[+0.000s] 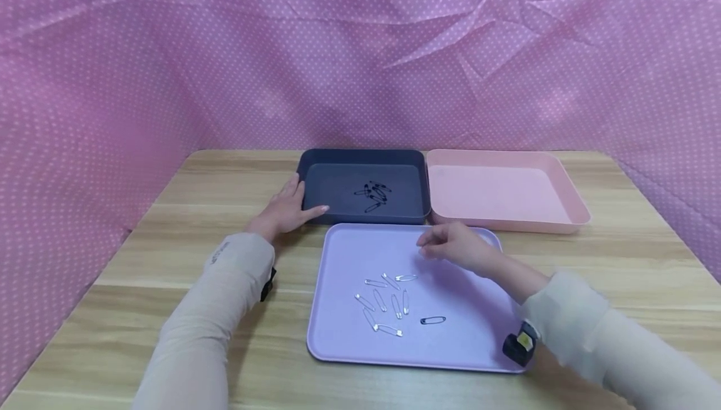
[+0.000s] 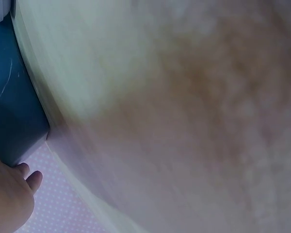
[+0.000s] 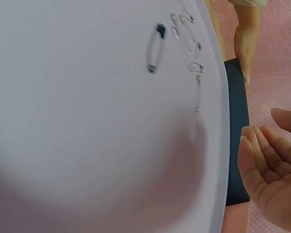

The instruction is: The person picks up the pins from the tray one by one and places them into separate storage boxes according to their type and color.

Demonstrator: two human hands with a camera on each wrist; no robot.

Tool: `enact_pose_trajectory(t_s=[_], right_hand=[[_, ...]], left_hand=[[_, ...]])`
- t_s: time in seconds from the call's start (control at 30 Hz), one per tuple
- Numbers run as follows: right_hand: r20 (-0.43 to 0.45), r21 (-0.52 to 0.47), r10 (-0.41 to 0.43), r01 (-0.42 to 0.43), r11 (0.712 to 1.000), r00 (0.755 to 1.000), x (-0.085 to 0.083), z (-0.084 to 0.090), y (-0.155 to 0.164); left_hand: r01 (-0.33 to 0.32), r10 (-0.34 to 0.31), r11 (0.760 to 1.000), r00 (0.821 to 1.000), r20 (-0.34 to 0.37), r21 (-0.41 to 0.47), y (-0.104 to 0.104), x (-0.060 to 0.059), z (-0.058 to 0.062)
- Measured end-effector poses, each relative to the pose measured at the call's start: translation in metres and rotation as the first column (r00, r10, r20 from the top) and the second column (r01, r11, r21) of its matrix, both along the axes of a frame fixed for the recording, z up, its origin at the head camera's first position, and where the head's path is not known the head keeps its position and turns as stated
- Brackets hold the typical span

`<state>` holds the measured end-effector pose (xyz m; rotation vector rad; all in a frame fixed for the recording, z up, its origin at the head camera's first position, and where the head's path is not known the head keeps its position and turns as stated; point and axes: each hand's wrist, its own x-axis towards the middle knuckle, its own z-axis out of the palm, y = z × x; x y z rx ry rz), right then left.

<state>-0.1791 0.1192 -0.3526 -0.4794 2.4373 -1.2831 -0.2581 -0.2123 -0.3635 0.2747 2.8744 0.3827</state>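
Note:
My left hand point(image 1: 286, 208) rests at the left front corner of a dark blue tray point(image 1: 338, 216); its thumb lies along the front rim, its fingers along the left side. Several black safety pins point(image 1: 378, 194) lie in that tray. Over the back right of a lilac tray point(image 1: 338, 335) is my right hand point(image 1: 459, 247), fingers loosely bent. A gap shows between its thumb point(image 3: 286, 119) and fingertips, with nothing in it. Several silver safety pins point(image 1: 380, 300) are spread on the lilac tray. One black safety pin point(image 1: 433, 320) lies to their right.
A pink tray point(image 1: 501, 191) stands beside the dark blue one at the back right. All three trays are on a wood-grain table point(image 1: 636, 266). Behind it hangs a pink dotted cloth point(image 1: 360, 59).

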Motion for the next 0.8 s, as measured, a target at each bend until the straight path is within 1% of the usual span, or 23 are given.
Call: enact_pose_trajectory(t_s=[0.17,0.37,0.47,0.63,0.8], right_hand=[[-0.043,0.052,0.051,-0.049,0.997,0.998,0.013,-0.007,0.006],[-0.011,0.092,0.167,-0.166,0.982,0.986,0.025,-0.01,0.01],[-0.012,0.11,0.212,-0.21,0.972,0.977,0.03,-0.01,0.011],[-0.006,0.122,0.251,-0.249,0.961,0.968,0.037,-0.01,0.012],[-0.038,0.134,0.271,-0.264,0.955,0.962,0.044,-0.016,0.012]], left_hand=[[-0.002,0.002,1.0,1.0,-0.009,-0.004,0.0,0.001,0.001],[0.006,-0.006,1.0,1.0,-0.019,-0.018,0.001,-0.001,0.002],[0.01,-0.011,1.0,1.0,-0.028,-0.027,0.001,-0.001,0.002],[0.006,-0.007,0.999,0.999,-0.032,-0.035,0.0,-0.001,0.002],[0.002,-0.003,0.999,1.0,-0.023,-0.032,0.0,-0.001,0.002]])
